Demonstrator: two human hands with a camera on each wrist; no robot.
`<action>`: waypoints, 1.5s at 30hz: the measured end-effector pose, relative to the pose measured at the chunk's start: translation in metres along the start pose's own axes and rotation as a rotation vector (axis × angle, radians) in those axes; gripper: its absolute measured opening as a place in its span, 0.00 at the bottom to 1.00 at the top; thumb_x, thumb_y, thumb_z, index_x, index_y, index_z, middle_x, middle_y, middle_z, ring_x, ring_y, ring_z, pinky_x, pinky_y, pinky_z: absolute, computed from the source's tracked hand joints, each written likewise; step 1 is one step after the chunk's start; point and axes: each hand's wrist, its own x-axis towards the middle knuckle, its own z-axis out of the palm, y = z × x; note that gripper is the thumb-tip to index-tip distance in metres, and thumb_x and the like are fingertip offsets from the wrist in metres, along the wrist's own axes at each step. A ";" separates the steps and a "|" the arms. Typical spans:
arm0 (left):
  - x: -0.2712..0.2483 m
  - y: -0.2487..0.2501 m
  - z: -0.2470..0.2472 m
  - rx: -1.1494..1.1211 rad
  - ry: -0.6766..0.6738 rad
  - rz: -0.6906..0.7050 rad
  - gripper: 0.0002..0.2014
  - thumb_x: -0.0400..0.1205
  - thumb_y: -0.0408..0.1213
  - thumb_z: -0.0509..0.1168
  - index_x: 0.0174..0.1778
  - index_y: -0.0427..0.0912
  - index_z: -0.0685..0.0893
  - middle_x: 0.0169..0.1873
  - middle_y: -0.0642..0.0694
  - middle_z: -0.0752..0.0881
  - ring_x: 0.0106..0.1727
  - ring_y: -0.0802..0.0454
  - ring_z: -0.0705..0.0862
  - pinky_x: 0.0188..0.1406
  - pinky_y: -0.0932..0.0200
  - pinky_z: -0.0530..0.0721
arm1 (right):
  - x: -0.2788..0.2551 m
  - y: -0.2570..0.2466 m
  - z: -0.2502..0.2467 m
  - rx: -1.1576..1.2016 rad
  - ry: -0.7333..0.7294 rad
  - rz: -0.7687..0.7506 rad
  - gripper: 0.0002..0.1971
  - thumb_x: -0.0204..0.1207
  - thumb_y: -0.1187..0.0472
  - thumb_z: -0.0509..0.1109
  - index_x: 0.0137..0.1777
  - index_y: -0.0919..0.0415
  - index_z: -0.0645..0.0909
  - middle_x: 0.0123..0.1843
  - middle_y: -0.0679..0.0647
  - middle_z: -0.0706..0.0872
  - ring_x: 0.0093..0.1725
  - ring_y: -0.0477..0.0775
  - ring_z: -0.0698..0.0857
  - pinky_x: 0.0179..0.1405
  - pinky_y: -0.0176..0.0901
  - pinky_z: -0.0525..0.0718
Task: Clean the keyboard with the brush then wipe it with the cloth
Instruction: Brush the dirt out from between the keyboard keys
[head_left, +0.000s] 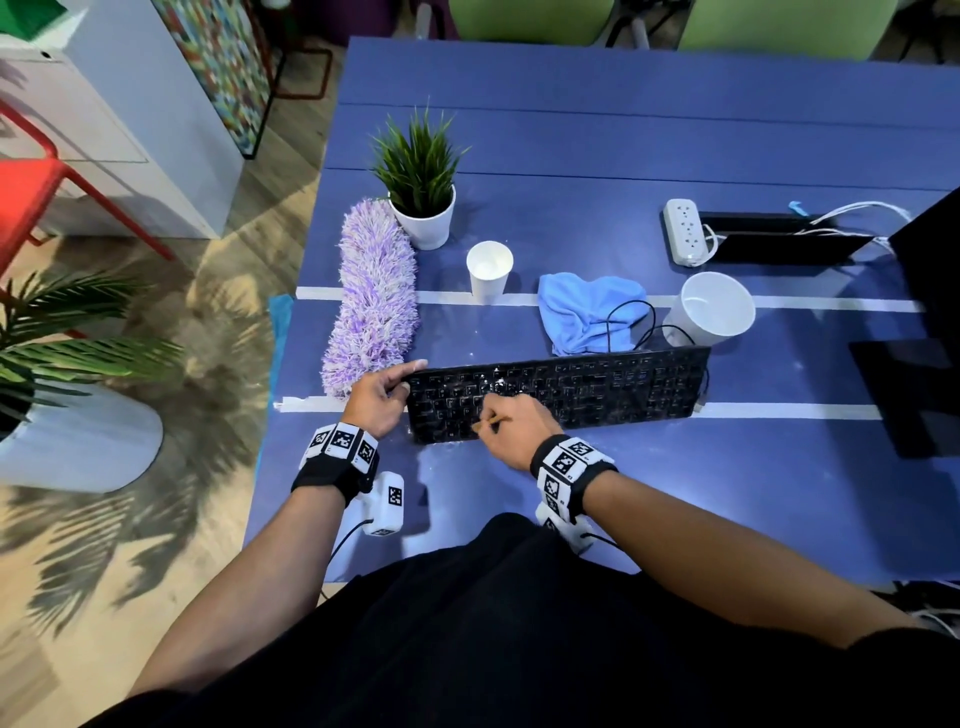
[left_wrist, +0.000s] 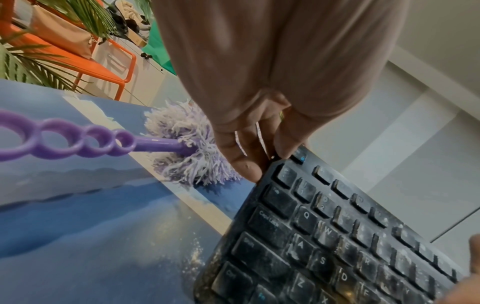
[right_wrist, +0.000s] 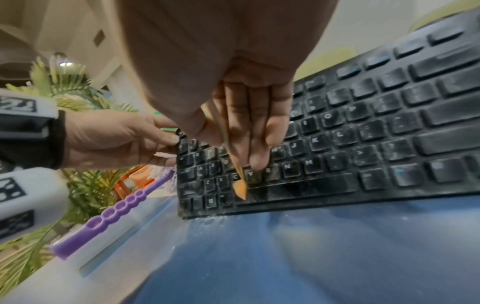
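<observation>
A black keyboard (head_left: 571, 389) (left_wrist: 337, 236) (right_wrist: 363, 133), dusted with white specks, lies across the blue table (head_left: 571, 145). My left hand (head_left: 410, 376) (left_wrist: 259, 156) (right_wrist: 166, 142) pinches its far left corner. My right hand (head_left: 485, 422) (right_wrist: 249, 156) holds a thin brush (head_left: 493, 419) (right_wrist: 240, 187) with a wooden handle. The brush's orange tip touches the bottom key rows near C and V. The blue cloth (head_left: 582, 312) lies crumpled just behind the keyboard, with the keyboard cable over it.
A purple fluffy duster (head_left: 376, 296) (left_wrist: 187, 148) lies left of the keyboard. Behind stand a potted plant (head_left: 421, 187), a small white cup (head_left: 488, 270) and a larger white cup (head_left: 711, 309). A power strip (head_left: 685, 231) and dark screens sit at the right. White crumbs lie by the keyboard's front edge.
</observation>
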 end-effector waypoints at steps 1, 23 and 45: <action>0.000 0.000 0.000 0.001 0.001 0.001 0.21 0.84 0.18 0.56 0.69 0.40 0.83 0.61 0.44 0.86 0.64 0.51 0.83 0.76 0.49 0.74 | -0.001 0.005 -0.001 0.038 0.019 0.030 0.01 0.71 0.56 0.65 0.39 0.51 0.76 0.38 0.53 0.90 0.41 0.58 0.89 0.39 0.47 0.87; 0.002 -0.003 0.000 0.005 0.008 0.040 0.23 0.84 0.18 0.58 0.64 0.50 0.83 0.48 0.76 0.87 0.59 0.67 0.84 0.74 0.56 0.76 | -0.014 0.021 -0.009 0.182 0.040 0.027 0.04 0.77 0.60 0.69 0.41 0.56 0.81 0.28 0.33 0.78 0.26 0.31 0.78 0.29 0.30 0.72; 0.002 -0.004 0.001 -0.018 -0.004 0.030 0.26 0.84 0.19 0.58 0.61 0.57 0.85 0.49 0.73 0.88 0.64 0.53 0.84 0.75 0.50 0.75 | -0.016 0.013 -0.022 0.248 0.214 -0.021 0.03 0.77 0.57 0.69 0.42 0.52 0.79 0.38 0.48 0.89 0.34 0.50 0.84 0.38 0.41 0.83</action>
